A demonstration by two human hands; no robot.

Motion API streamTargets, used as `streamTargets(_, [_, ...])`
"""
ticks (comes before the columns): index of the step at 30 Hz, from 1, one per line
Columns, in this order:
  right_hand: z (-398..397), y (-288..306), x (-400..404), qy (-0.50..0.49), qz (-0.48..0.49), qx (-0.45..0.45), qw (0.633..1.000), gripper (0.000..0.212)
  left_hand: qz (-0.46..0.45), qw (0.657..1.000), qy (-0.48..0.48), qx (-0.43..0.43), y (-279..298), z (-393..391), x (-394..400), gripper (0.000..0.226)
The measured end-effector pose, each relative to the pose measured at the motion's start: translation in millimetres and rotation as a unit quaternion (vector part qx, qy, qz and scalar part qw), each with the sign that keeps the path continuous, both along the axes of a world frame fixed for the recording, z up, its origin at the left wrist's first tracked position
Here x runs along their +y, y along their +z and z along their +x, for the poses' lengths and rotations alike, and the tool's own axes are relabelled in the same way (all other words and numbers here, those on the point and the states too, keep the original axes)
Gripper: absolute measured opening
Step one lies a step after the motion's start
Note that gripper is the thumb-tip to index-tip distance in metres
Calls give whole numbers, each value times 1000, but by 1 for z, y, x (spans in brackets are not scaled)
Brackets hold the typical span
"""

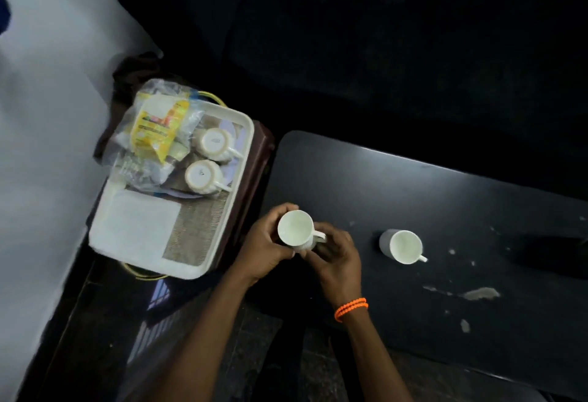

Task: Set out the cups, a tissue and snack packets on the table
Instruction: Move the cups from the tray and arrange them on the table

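Observation:
A white cup (296, 228) is held upright, mouth up, above the left end of the black table (445, 210). My left hand (265, 247) wraps its body and my right hand (339, 258) grips the handle side. A second white cup (404, 246) stands upright on the table to the right. Two more cups, one (212, 141) behind the other (201, 175), sit upside down on the white tray (245, 153). A clear bag of snack packets (156, 131), one yellow, lies at the tray's far end. A white tissue (136, 226) lies flat at its near end.
The tray rests on a dark brown stool (254, 175) left of the table, next to a white wall (47, 115). The table top has pale scuffed patches (480, 293) near its front right. A dark sofa (381, 35) fills the background.

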State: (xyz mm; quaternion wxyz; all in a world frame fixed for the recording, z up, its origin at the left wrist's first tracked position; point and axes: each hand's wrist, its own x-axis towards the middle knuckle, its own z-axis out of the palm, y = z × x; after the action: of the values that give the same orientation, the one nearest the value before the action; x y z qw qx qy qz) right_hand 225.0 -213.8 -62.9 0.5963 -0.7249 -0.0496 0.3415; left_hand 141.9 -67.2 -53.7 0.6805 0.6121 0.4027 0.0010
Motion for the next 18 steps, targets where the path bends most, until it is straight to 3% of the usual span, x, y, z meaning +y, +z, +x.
streamTargets(4, [-6, -17, -35, -122, -56, 5, 991, 58, 66, 995, -68, 3, -17, 32, -38, 73])
streamTargets(7, [-13, -33, -53, -196, -55, 75, 976, 71, 129, 983, -128, 3, -28, 46, -61, 70])
streamTargets(11, [-11, -51, -71, -297, -52, 151, 942, 78, 140, 972, -187, -10, -40, 63, -87, 72])
streamTargets(18, [9, -64, -96, -327, -87, 154, 928, 78, 137, 961, -241, -15, -60, 90, -111, 71])
